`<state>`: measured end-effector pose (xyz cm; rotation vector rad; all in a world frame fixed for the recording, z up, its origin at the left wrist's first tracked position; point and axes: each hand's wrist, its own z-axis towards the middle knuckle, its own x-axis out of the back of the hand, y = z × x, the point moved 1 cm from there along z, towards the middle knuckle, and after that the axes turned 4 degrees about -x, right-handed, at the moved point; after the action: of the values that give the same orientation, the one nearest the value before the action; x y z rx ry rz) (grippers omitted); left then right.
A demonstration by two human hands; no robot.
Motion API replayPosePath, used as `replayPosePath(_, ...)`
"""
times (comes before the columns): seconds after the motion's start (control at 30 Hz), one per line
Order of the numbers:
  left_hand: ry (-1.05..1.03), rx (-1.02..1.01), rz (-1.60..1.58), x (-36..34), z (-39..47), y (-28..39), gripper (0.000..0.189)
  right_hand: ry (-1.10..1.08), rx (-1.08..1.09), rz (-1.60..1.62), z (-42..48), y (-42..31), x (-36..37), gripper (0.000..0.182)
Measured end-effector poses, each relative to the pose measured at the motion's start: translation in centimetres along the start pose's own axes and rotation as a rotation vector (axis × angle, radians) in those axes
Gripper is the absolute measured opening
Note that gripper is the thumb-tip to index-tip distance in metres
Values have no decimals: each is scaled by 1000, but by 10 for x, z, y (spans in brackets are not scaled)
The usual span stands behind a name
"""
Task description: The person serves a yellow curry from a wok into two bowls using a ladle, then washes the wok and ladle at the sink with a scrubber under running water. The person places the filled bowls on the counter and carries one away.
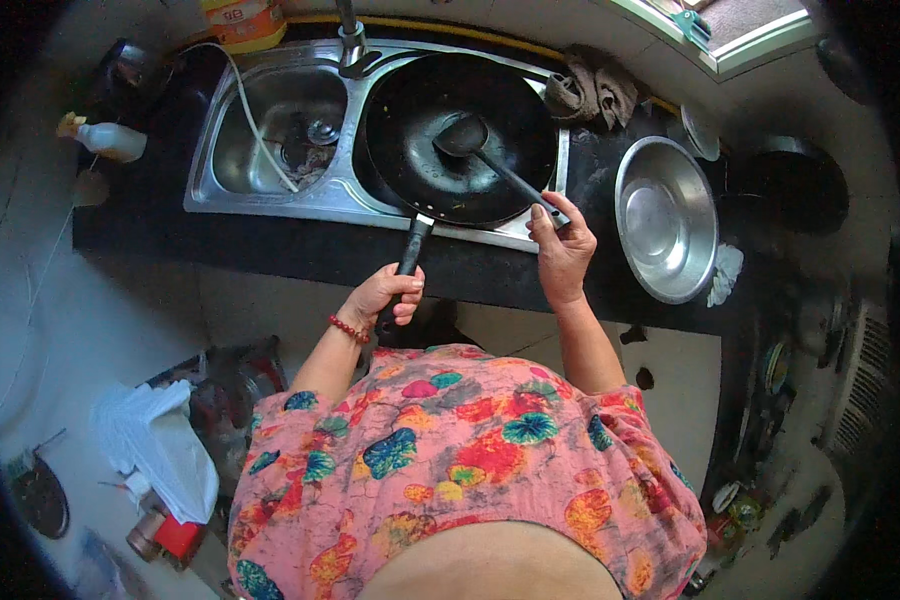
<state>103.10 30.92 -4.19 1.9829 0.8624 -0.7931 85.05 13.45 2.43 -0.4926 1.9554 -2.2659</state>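
A large black wok (390, 135) lies over the right basin of a stainless steel double sink (322, 210), with small food bits on its inner wall. My left hand (394, 294) is closed round the wok's black handle (418, 238). In my right hand (566, 251) is the end of a ladle's handle; the dark ladle (463, 135) slants up and left, its bowl over the middle of the wok. Whether the ladle's bowl touches the wok, I cannot tell.
A steel basin (667, 221) stands on the black counter at right, beside a crumpled white cloth (725, 274). A brown towel (589, 94) lies behind. The faucet (352, 45) rises between the basins; a white hose (249, 112) runs into the left one. A bottle (112, 142) lies far left.
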Motion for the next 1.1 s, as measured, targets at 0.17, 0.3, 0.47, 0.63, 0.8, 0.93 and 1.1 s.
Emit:
replayPosePath(0.17,224,54,390,-4,-1,8,21,50,27,21,5,-5,-8,19)
replayPosePath(0.3,575,-528,1459,7,3,57,33,18,42,-37,12,-18,-4,19)
replayPosePath(0.47,757,-1295,1914,1,69,177,35,38,55,-61,12,-18,-10,17)
replayPosePath(0.63,730,-1154,2035,12,130,263,26,58,-6,7,2,-33,-19,15)
replayPosePath(0.8,730,-949,2143,28,148,278,12,84,-21,-12,-6,-40,-25,15)
replayPosePath(0.93,629,-961,2199,34,141,278,16,106,-28,-31,-8,-42,-33,14)
replayPosePath(1.1,585,-899,2213,25,122,270,16,125,-24,-48,-7,-44,-44,14)
